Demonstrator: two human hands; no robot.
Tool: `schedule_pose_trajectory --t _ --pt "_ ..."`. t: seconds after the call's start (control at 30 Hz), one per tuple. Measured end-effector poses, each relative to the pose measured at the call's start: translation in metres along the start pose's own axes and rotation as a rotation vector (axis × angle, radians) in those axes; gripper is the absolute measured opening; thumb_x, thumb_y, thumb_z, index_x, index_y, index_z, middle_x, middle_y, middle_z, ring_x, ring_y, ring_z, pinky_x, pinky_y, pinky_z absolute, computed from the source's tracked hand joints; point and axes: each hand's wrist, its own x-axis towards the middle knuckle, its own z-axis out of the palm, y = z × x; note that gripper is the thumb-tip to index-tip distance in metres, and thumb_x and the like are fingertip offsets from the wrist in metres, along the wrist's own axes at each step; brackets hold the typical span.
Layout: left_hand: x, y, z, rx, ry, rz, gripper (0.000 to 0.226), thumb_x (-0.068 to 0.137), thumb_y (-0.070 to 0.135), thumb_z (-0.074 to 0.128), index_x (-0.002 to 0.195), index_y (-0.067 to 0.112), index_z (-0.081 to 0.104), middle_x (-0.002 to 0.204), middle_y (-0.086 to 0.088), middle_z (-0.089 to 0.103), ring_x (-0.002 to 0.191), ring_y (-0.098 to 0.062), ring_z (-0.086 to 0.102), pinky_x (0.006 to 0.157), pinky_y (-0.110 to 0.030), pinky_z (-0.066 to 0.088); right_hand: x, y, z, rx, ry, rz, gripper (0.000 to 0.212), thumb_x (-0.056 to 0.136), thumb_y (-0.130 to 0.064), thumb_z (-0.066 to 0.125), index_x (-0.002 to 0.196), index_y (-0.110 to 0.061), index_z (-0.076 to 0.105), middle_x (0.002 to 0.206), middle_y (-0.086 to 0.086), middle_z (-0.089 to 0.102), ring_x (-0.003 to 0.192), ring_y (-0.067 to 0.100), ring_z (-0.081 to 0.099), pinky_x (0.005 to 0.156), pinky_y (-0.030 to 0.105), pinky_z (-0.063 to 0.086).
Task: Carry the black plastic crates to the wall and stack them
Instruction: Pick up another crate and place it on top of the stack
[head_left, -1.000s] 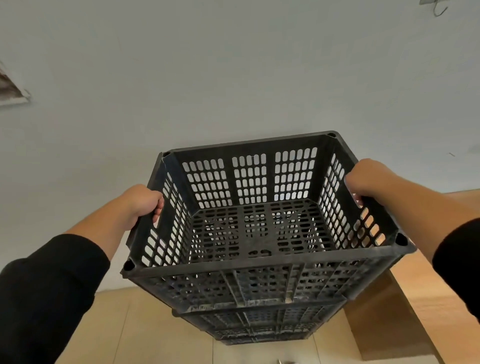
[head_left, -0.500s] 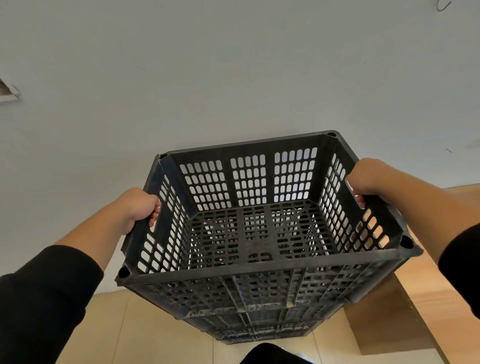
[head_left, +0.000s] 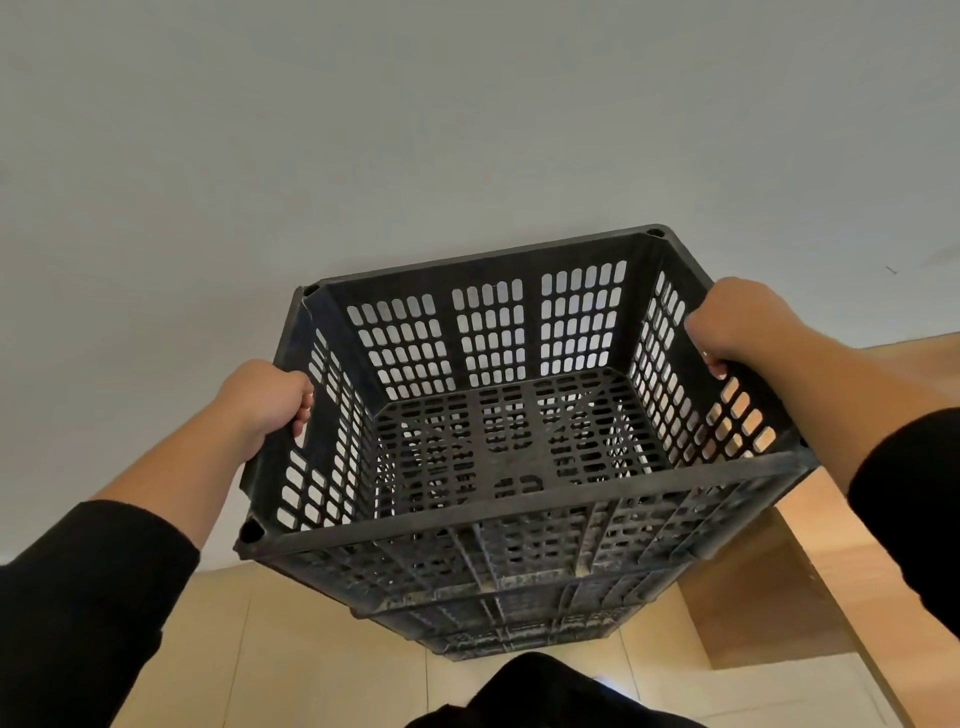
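An empty black plastic crate (head_left: 519, 525) with slotted walls fills the middle of the head view, close to a pale wall. My left hand (head_left: 267, 400) grips the crate's left rim and my right hand (head_left: 737, 325) grips its right rim. Directly beneath it, more black crates (head_left: 514, 631) stand stacked on the floor; the top crate hides most of them. Whether the held crate rests on the stack or hangs just above it cannot be told.
A pale grey wall (head_left: 415, 130) rises right behind the crates. A light wooden cabinet or counter (head_left: 779, 597) stands close on the right. Beige floor tiles (head_left: 291, 649) show below left. Part of my dark clothing (head_left: 545, 696) shows at the bottom edge.
The crate and both hands have shifted slightly lower and to the right against the stack below. Both grips are unchanged. The camera has tipped down a little.
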Motion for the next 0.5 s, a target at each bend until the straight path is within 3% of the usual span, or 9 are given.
schedule_pose_trajectory --t 0.1,0.2,0.33,0.5 --pt "-0.001 0.0 -0.001 -0.003 -0.003 -0.007 0.027 0.101 0.007 0.051 0.076 0.001 0.063 0.066 -0.014 0.058 0.052 -0.022 0.05 0.054 -0.032 0.046 -0.005 0.002 0.004 -0.06 -0.004 -0.009 0.022 0.084 0.006 0.065 0.062 0.002 0.062 0.066 0.014 0.063 0.059 0.025 0.059 0.055 0.033 0.044" --pt "-0.002 -0.001 -0.004 0.008 0.001 0.003 0.027 0.1 0.008 0.053 0.077 0.0 0.064 0.067 -0.015 0.06 0.052 -0.022 0.052 0.054 -0.031 0.047 -0.004 0.002 0.006 -0.057 -0.005 -0.004 0.02 0.09 -0.001 0.068 0.071 0.004 0.069 0.075 0.016 0.072 0.071 0.031 0.07 0.075 0.041 0.058" --pt "-0.002 0.005 -0.005 0.032 0.019 0.016 0.024 0.099 0.007 0.053 0.083 -0.003 0.067 0.068 -0.014 0.063 0.052 -0.022 0.054 0.054 -0.031 0.048 0.003 0.0 0.008 0.04 0.031 0.027 0.025 0.099 -0.01 0.056 0.079 0.003 0.065 0.057 0.012 0.073 0.057 0.028 0.073 0.064 0.035 0.055" --pt "0.002 0.003 -0.005 0.032 0.044 0.012 0.025 0.102 0.01 0.056 0.091 -0.007 0.071 0.074 -0.014 0.072 0.051 -0.02 0.057 0.055 -0.031 0.049 -0.003 0.005 0.014 0.008 0.035 0.034 0.021 0.092 -0.004 0.061 0.072 0.003 0.065 0.062 0.014 0.072 0.061 0.03 0.07 0.06 0.035 0.05"
